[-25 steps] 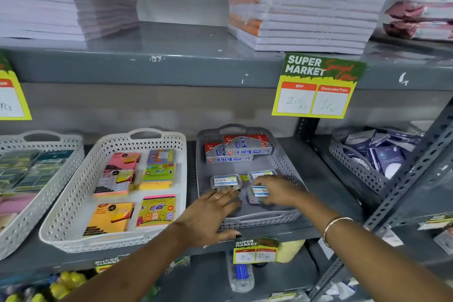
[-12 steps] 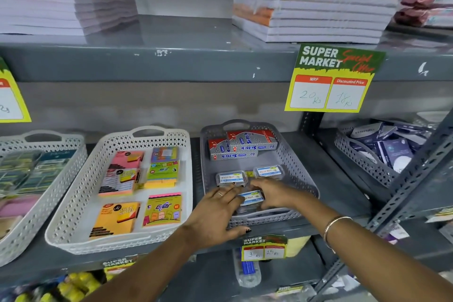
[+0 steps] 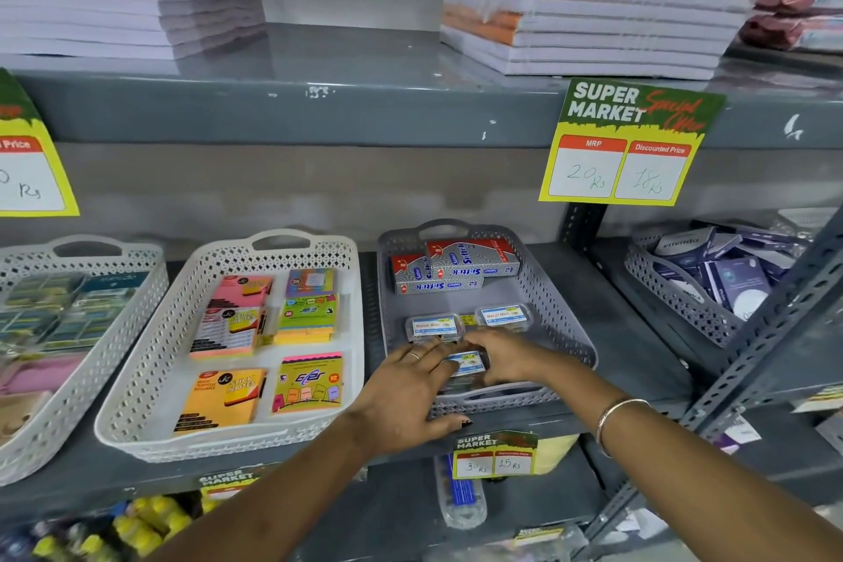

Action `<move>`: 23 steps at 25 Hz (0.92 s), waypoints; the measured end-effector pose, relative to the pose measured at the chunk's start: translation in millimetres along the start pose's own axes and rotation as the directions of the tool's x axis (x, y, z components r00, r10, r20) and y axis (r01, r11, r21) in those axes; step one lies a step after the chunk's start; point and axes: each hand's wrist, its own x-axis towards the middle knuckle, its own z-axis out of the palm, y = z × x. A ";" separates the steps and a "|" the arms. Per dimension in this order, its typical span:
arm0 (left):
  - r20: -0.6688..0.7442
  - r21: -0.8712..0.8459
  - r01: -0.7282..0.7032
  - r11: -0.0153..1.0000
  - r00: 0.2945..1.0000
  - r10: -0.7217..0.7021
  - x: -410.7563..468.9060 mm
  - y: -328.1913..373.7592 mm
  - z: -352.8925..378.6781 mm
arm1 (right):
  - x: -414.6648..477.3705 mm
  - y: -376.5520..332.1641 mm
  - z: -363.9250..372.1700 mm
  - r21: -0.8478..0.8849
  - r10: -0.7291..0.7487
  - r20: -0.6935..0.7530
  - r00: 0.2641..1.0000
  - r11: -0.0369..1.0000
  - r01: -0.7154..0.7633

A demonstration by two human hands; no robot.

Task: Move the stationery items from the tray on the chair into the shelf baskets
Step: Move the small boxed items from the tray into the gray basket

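Note:
Both hands reach into the grey shelf basket (image 3: 563, 324). My left hand (image 3: 406, 392) and my right hand (image 3: 506, 356) close around a small clear plastic box with a blue-and-white label (image 3: 465, 363) at the basket's front. Two more such boxes (image 3: 433, 328) (image 3: 504, 316) lie just behind it. Red-and-silver staple packs (image 3: 451, 269) are stacked at the basket's back. The tray and the chair are out of view.
A white basket (image 3: 150, 361) with sticky-note pads sits to the left, another pale basket (image 3: 105, 333) beyond it. A grey basket of dark blue packs (image 3: 670, 297) stands right, behind a slanted metal upright (image 3: 766, 333). Paper stacks fill the shelf above; price cards hang from the edges.
The hands have drawn together at the basket's front, and the small box between them has slid nearer the front rim. The camera has shifted slightly left.

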 end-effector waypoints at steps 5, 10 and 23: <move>0.022 0.024 0.013 1.000 1.000 -0.014 -1.2 1.1 -3.1 | -13.4 7.4 -16.6 0.167 0.032 0.026 0.999 0.985 -0.036; 0.050 0.082 0.062 0.995 0.997 -0.067 -4.1 0.4 -20.5 | -7.3 0.3 -46.4 0.180 0.031 -0.093 0.995 0.984 -0.014; -0.253 0.149 0.646 0.748 0.756 -0.603 -317.5 -137.7 -97.1 | 81.2 -330.2 6.1 0.172 -0.492 -0.267 0.829 0.822 0.543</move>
